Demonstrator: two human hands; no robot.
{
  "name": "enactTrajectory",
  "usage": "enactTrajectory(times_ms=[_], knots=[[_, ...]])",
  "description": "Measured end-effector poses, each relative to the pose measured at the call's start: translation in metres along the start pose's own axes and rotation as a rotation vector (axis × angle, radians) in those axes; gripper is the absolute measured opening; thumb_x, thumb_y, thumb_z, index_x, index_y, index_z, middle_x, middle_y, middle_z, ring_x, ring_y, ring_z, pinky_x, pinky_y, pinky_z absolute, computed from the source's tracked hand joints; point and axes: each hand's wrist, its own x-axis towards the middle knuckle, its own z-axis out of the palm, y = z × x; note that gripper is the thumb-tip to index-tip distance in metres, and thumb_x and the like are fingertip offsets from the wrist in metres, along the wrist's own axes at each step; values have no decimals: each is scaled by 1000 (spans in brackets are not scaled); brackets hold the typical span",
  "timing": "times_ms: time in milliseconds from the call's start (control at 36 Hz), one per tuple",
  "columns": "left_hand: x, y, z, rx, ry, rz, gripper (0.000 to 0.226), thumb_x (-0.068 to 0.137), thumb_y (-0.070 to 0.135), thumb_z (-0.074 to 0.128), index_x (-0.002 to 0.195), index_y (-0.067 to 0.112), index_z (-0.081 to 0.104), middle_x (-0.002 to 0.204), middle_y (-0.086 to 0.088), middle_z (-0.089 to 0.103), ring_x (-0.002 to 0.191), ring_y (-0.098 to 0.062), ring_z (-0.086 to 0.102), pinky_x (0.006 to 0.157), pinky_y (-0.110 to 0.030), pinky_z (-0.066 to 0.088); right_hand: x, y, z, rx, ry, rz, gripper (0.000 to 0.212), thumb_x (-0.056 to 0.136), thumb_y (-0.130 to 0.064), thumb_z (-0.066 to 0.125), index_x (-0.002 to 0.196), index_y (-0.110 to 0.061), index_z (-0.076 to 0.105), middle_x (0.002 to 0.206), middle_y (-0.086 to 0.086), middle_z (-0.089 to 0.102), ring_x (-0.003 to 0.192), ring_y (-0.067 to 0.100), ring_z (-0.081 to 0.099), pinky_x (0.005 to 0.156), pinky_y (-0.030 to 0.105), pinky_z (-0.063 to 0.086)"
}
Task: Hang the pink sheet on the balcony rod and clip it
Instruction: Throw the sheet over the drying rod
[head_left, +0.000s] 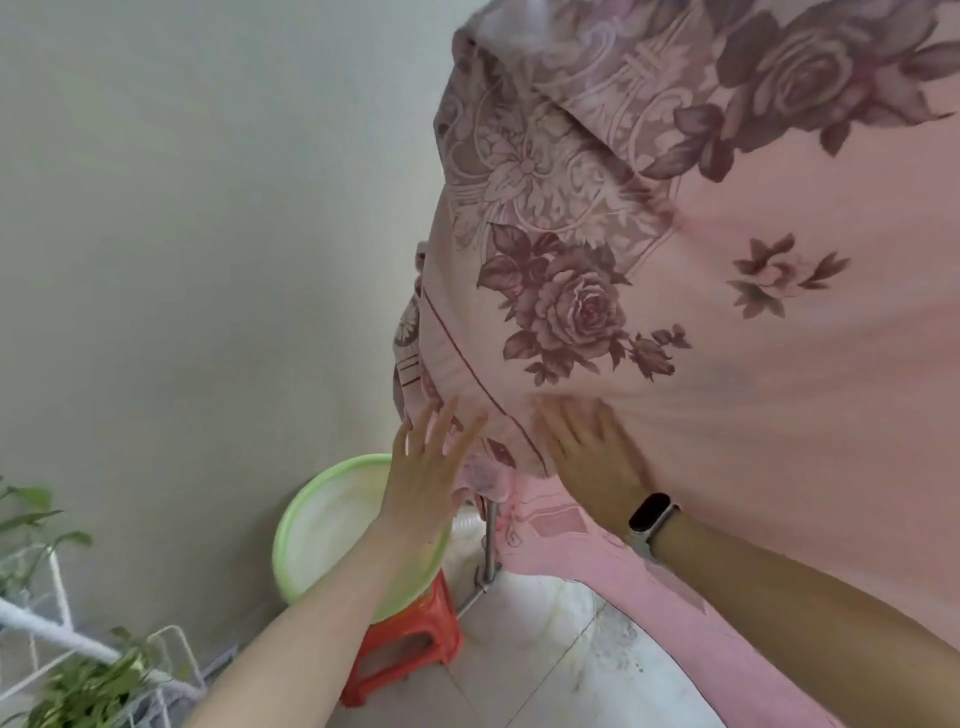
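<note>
Overhead, pink sheet (753, 364): draped from the top right of the view, hanging down in broad folds, printed with dark mauve roses and a patterned border; lower edge falls toward the tiled floor (545, 675).
Left hand (426, 467): raised beside the sheet's left edge, fingers spread and straight, fingertips touching the bunched border fabric; grip fully open, holding nothing.
Right hand (592, 452): laid flat, palm against the sheet just right of the piped seam; fingers extended, grip open, pressing on cloth rather than pinching it.
Wristband (652, 517): dark, with a pale strap, on the right wrist.
Metal post (489, 540): upright below the sheet's gathered corner, between the two arms; upper part hidden by fabric.
Green basin (332, 525): round, pale inside, sitting on a red stool (410, 644) near the wall, partly behind the left forearm.
White wire rack (62, 639): bottom left, with leafy green plants (88, 691).
Balcony rod: cannot tell, covered by cloth or out of view.
</note>
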Motion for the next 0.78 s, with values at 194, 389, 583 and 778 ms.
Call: enactTrajectory(times_ms=[194,389,583,778], knots=[[55,-15,-6,-274,202,89,86,73,73,44,141,26,20,150,-16,22,138,-35,19,110,-52,22,16,58,-66,668,132,346,28,80,-3,56,107,-9,55,77,19,66,70,37,62,54,37,43],[110,-14,-73,-769,162,105,51,93,41,28,108,3,57,78,-17,67,71,-33,64,64,-42,51,26,97,-127,775,572,514,28,81,1,48,108,-6,53,95,18,67,82,34,65,67,45,53],[156,-32,-154,-732,401,298,24,97,19,38,100,3,55,73,-12,62,62,-23,53,57,-30,36,11,77,-145,261,534,284,77,73,-63,52,134,-18,37,108,7,62,56,19,61,36,24,39],[178,-28,-187,-877,393,361,17,95,17,45,95,9,60,75,-1,64,70,-18,60,63,-26,44,43,51,-141,294,315,518,75,75,-53,59,132,-7,41,74,7,69,59,30,64,44,28,40]])
